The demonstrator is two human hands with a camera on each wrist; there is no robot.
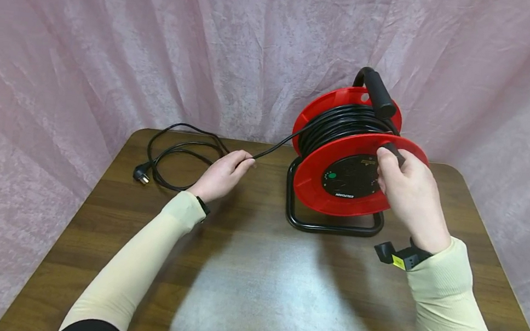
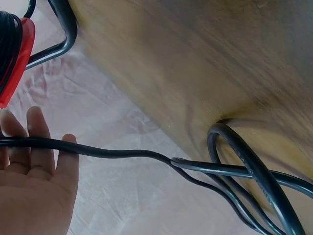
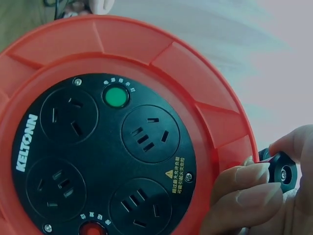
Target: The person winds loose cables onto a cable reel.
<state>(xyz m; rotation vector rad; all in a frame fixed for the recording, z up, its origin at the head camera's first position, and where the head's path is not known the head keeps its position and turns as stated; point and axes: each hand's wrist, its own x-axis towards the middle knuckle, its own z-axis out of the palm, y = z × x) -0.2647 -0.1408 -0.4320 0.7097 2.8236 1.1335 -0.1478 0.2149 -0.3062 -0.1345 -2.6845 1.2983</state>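
A red and black cable reel [image 1: 313, 185] stands on its black tube frame, wound with black cable [image 1: 344, 123]. My right hand [image 1: 411, 189] holds the small black crank knob [image 1: 392, 152] at the reel's outer rim; in the right wrist view, fingers and thumb lie around the knob [image 3: 282, 172]. Left of the reel, my left hand [image 1: 224, 174] holds the stretch of power cord [image 1: 274, 149] that runs up to the drum. In the left wrist view the cord [image 2: 112, 153] crosses the fingers, and the thumb is hidden. The cord's plug [image 1: 142, 173] lies at the far left.
Loose cord loops [image 1: 167, 149] lie on the wooden table [image 1: 251, 274] beside the plug. A pink curtain [image 1: 251, 37] hangs right behind the table's back edge. The reel's carrying handle [image 1: 379, 94] sticks up above the drum. Sockets [image 3: 150, 133] fill the reel's face.
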